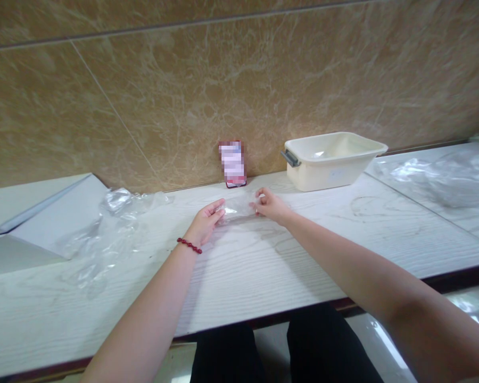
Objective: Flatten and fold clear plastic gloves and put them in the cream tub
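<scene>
Between my two hands, just above the white wood-grain table (239, 276), is a small clear plastic bag (238, 208). My left hand (206, 220), with a red bead bracelet at the wrist, pinches its left end between thumb and fingers. At the other end, the bent fingers of my right hand (270, 206) are closed on the bag's edge. Whether anything lies inside the bag I cannot make out. A phone (233, 164) leans upright against the wall right behind the bag, its screen blurred.
A cream plastic bin (323, 173) with a grey handle stands by the wall at right. Crumpled clear plastic bags (115, 213) lie at left beside an open white box (43, 223). More clear plastic (455, 175) is heaped at far right. The marble wall (183, 96) bounds the table's back.
</scene>
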{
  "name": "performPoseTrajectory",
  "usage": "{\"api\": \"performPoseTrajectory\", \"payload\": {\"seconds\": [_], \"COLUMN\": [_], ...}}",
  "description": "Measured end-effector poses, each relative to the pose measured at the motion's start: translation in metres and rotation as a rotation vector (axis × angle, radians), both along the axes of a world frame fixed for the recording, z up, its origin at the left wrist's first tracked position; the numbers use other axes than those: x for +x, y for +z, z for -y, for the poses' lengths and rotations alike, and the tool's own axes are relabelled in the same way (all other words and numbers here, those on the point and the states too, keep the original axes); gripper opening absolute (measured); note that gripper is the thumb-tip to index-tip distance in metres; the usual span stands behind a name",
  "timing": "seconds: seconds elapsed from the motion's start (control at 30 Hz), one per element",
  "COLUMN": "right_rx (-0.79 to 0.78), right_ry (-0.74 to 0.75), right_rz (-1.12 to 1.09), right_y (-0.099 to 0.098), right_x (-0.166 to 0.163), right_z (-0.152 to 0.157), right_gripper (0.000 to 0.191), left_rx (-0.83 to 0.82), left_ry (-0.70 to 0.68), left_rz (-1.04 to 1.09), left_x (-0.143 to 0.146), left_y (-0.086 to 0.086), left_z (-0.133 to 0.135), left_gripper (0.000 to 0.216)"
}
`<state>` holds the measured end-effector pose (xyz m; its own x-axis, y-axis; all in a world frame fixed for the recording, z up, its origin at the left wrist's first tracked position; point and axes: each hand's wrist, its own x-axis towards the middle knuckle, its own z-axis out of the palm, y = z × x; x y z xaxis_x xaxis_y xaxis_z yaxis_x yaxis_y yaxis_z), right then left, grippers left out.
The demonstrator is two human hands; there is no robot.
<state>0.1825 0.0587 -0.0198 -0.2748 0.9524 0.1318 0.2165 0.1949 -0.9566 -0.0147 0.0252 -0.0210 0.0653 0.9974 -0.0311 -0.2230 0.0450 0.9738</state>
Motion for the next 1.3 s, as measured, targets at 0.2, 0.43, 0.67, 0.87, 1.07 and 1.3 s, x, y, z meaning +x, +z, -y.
{"api": "performPoseTrajectory", "payload": {"seconds": [0.2,0.43,0.67,0.87,1.07,1.3], "right_rx": [0.1,0.052,-0.012,0.5,0.607,0.636], "right_ry": [0.038,0.114,-0.018,-0.123,0.193,0.22], "right_rz": [-0.033,0.118,0.34,0.535,0.722,0.957], "right_y": [-0.004,0.002,0.008,0.015,0.001,-0.016], "right_x": [0.003,0.008,0.011,0.004,-0.023,-0.019], "right_z": [-0.004,0.0,-0.006,0.011,0.032,0.026], "right_gripper": [0.053,0.023,0.029,0.024,0.037,0.047], "left_rx": [-0.024,-0.094,0.041,0.238,0.401,0.379], "left_ry": [-0.057,-0.044,-0.015,0.109,0.094,0.014], "left_rz": [0.034,-0.109,-0.602,-0.94,-1.127,-1.299], "left_x": [-0.001,-0.001,-0.001,0.01,0.023,0.021], "left_y": [0.0,0.001,-0.005,-0.007,-0.006,-0.002], "left_z": [0.001,0.001,0.001,0.005,0.009,0.011], "left_gripper": [0.04,0.037,0.046,0.041,0.038,0.04]}}
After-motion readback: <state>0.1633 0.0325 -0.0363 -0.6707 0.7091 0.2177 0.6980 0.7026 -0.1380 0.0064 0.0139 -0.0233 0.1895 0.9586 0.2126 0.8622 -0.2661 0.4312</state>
